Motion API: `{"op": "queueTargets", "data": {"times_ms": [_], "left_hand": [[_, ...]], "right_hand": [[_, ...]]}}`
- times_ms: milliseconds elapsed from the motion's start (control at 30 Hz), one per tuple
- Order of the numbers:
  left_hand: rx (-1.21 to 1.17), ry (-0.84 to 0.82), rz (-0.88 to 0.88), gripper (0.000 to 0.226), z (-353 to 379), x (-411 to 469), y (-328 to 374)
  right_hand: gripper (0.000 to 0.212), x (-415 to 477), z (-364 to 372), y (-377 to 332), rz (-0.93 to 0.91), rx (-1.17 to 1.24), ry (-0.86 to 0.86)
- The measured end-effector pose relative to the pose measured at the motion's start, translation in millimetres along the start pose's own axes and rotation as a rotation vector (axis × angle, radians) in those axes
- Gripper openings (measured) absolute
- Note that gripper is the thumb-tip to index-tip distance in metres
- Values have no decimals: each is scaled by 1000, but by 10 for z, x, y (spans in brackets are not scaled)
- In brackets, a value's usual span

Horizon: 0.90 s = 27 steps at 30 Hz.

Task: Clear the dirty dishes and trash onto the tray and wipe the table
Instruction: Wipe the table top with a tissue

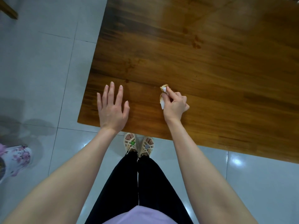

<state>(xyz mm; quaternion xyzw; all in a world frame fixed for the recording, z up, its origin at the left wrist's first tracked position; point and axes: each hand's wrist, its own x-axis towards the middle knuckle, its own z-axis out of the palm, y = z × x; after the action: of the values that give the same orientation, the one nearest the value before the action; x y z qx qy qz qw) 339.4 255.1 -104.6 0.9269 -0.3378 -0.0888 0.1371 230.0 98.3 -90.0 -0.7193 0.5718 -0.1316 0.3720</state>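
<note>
Wooden table point(210, 70) on pale tiles point(48, 62). Fingertips point(167, 89) of the right hand point(175, 105) pinch a stained, crumpled tissue point(163, 101) near the table's front edge. The left hand point(112, 109), at nine o'clock, lies flat with fingers spread. The soiled tissue may smear the one-o'clock stains point(196, 42) rather than lift them.

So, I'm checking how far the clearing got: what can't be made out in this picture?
- No tray or dishes in the head view; the table runs off the top and right edges.
- The tissue: mostly hidden inside the right hand gripping it; only stained ends show.
- Table under the left hand: covered by the palm.
- The flowered pot: cut by the left edge.
</note>
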Motion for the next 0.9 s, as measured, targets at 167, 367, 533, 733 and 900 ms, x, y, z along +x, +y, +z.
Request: {"op": "queueTargets", "data": {"times_ms": [167,367,533,733,900], "left_hand": [[73,-23,-17,62,-96,149,-290],[102,-67,-4,64,-79,174,-334],[86,-58,0,62,-86,181,-353],[94,-58,10,62,-81,198,-372],[94,-60,12,63,-92,196,-364]], "right_hand": [[29,-217,350,-314,-50,58,-142],[26,-96,394,-382,66,119,-62],[23,-177,748,-733,-38,67,-147],[18,166,674,-775,42,70,-8],[17,-56,940,-944,-111,19,-165]]}}
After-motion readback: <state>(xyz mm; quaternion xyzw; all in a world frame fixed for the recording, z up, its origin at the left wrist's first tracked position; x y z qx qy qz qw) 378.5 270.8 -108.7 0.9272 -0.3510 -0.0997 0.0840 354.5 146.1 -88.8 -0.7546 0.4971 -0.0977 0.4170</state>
